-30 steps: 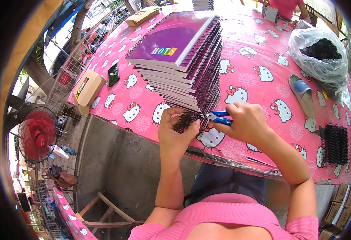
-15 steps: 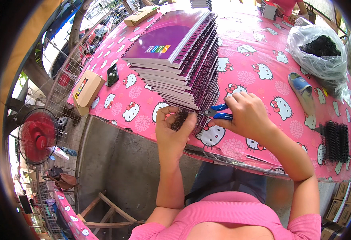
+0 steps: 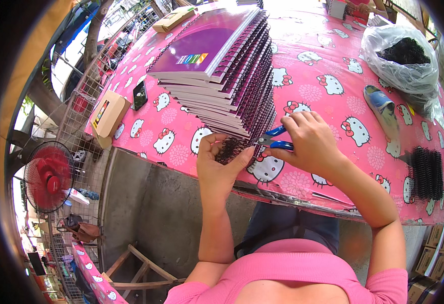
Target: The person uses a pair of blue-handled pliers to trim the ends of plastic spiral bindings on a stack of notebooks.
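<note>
in the head view, the left hand (image 3: 217, 164) held a bunch of dark coils (image 3: 230, 148) with its fingers bent around it and the thumb pressed at the right side. the right hand (image 3: 310, 137) was closed around the blue handles of the pliers (image 3: 281, 145), and the tip of the pliers was at the right edge of these coils; whether it gripped a wire, i cannot tell. the coils were near the front edge of the table (image 3: 318, 66), just beside the lower end of a tall, leaning stack of purple notebooks (image 3: 217, 93). on the left of the stack there were a black phone (image 3: 140, 96) and a light brown box (image 3: 109, 112). on the right side, a clear plastic bag (image 3: 409, 73) contained something black, and a bundle of black spirals (image 3: 428, 173) lay nearer to the person.
</note>
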`<act>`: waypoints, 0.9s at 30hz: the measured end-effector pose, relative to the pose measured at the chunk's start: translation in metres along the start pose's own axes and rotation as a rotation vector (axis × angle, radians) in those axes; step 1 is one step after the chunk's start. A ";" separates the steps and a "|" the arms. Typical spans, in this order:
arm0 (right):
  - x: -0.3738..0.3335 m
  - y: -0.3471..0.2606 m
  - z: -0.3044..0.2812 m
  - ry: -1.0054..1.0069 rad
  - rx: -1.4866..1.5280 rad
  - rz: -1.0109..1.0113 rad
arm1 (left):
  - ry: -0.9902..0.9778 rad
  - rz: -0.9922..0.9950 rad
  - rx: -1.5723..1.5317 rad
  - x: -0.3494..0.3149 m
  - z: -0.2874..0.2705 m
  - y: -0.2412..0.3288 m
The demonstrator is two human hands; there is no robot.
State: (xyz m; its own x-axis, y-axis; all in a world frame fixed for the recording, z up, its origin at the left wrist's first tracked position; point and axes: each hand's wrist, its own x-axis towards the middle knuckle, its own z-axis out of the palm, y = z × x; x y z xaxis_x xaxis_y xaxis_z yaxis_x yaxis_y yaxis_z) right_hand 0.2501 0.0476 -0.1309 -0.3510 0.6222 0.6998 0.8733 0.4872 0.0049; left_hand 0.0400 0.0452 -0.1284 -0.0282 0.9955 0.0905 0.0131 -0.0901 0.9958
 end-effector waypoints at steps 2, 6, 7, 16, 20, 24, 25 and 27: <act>0.001 -0.007 0.000 -0.241 0.105 0.172 | 0.005 0.084 0.019 0.005 -0.002 -0.012; 0.002 -0.018 -0.008 -0.437 0.168 0.310 | -0.004 -0.077 0.022 0.006 -0.009 -0.010; -0.001 -0.017 -0.008 -0.424 0.158 0.304 | 0.024 -0.107 0.019 0.004 -0.009 -0.005; -0.002 -0.009 0.004 -0.135 0.011 0.094 | -0.004 -0.043 0.001 -0.001 -0.009 -0.012; 0.001 -0.021 -0.001 -0.506 0.149 0.332 | -0.002 -0.117 -0.005 -0.001 -0.012 -0.008; -0.010 -0.018 -0.008 -0.448 0.100 0.334 | 0.048 -0.148 0.034 0.000 -0.019 -0.012; -0.011 -0.015 -0.007 -0.325 0.069 0.248 | 0.041 -0.155 0.025 0.000 -0.019 -0.013; -0.013 -0.007 0.003 -0.077 0.007 0.075 | 0.024 -0.141 0.011 -0.002 -0.015 -0.015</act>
State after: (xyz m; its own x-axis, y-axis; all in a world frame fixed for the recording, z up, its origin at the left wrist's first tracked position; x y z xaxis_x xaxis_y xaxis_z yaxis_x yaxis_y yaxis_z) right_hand 0.2480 0.0378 -0.1422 -0.3096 0.7026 0.6407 0.8961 0.4410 -0.0507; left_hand 0.0246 0.0442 -0.1430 -0.0540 0.9973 -0.0496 0.0181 0.0506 0.9986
